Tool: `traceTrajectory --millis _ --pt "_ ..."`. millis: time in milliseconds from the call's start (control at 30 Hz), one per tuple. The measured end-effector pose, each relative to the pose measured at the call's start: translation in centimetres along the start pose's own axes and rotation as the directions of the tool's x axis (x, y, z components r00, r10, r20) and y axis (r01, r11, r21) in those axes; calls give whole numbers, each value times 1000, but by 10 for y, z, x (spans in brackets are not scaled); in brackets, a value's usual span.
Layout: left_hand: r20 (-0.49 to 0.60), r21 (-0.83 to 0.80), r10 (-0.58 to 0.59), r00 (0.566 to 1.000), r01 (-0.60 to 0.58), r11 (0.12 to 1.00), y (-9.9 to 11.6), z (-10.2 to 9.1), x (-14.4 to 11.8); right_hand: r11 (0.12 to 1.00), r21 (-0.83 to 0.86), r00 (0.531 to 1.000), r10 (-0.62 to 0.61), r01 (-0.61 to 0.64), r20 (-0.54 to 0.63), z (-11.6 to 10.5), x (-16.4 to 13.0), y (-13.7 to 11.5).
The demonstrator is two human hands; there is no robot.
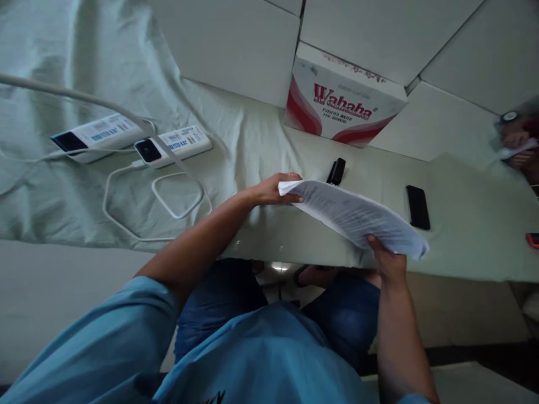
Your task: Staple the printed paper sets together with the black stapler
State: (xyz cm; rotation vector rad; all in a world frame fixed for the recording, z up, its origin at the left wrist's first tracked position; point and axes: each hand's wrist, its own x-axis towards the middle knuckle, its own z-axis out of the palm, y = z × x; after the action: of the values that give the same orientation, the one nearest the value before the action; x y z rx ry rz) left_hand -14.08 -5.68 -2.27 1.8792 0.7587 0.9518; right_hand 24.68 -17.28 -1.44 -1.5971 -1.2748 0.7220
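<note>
A stack of printed paper sheets point(353, 213) is held up over the front of the cloth-covered table point(252, 235), slightly curved and tilted. My left hand point(278, 189) is closed on its left end, with fingers at the corner. On the near right edge my right hand point(387, 258) grips the stack, the thumb lying on the printed face. Just behind the paper lies a small black object point(336, 171), partly covered by the sheets; its kind I cannot make out. To the right of the stack rests a black smartphone point(418, 207).
A Wahaba water carton point(343, 101) stands against the tiled wall. Two white power banks point(101, 136) with white cables point(138, 238) lie on the left. At the far right are another person's hands point(520, 147) and an orange-and-black object point(533, 240).
</note>
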Motion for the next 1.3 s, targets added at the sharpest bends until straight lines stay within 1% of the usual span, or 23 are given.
traceTrajectory --millis 67,133,200,267,333,400,433,467,500,567,633,667,700,767,800,833,900,967,1033,1100,1167,1233,1300 --pt "24 24 -64 998 63 998 0 1 4 999 -50 1000 -16 16 2 -2 0 4" --pt "55 0 -75 996 75 997 -1 2 7 998 -63 1000 -8 6 -30 -4 0 7" --pt "94 -32 -63 994 66 997 -3 3 9 1000 -15 998 11 -12 -63 -3 2 7" --pt "107 -29 -94 990 97 995 -6 6 12 998 54 995 25 -20 -92 2 3 5" --pt "38 -46 -179 983 181 982 -7 11 16 991 134 992 9 8 -126 10 0 0" --pt "-53 -112 -263 963 256 960 -5 15 21 976 217 989 10 23 -146 16 -10 -6" --pt "-76 -137 -291 954 280 950 -3 16 24 968 251 991 37 -2 -132 17 -18 -7" --pt "-85 -138 -313 946 300 944 0 16 27 960 272 991 93 -65 -93 16 -27 -7" --pt "-70 -131 -332 941 321 938 4 14 30 948 276 984 177 -161 -35 13 -35 -6" --pt "4 -104 -366 931 364 925 10 10 34 910 226 937 330 -348 117 -3 -46 -1" --pt "130 -92 -382 915 394 914 15 6 38 884 168 898 412 -435 156 -26 -45 5" --pt "199 -83 -374 906 396 915 17 5 39 883 167 897 420 -439 138 -38 -40 6" --pt "260 -68 -358 897 387 920 18 5 41 890 178 905 396 -420 153 -49 -31 7" --pt "366 -24 -315 876 348 937 20 10 46 921 248 947 259 -302 191 -60 -8 4" --pt "403 4 -297 866 323 946 20 14 49 935 244 953 205 -258 222 -61 4 2" --pt "432 35 -284 856 299 954 20 20 52 951 217 954 163 -220 253 -57 16 -1" --pt "462 99 -270 845 253 962 20 31 58 977 154 950 97 -148 298 -38 37 -5" --pt "481 145 -263 836 220 965 19 41 64 991 91 954 64 -95 292 -12 54 -6" --pt "489 164 -263 832 208 964 18 46 66 996 66 952 33 -56 303 14 66 -4" --pt "461 182 -267 846 204 962 15 46 66 999 20 959 40 -47 282 35 75 2" --pt "375 206 -275 885 210 956 10 43 64 999 -13 966 52 -50 253 49 84 9" --pt "244 224 -297 923 244 944 4 39 61 996 -35 965 88 -82 247 55 91 16" --pt "99 246 -326 940 294 924 -2 36 60 989 -52 953 145 -136 265 57 98 22"
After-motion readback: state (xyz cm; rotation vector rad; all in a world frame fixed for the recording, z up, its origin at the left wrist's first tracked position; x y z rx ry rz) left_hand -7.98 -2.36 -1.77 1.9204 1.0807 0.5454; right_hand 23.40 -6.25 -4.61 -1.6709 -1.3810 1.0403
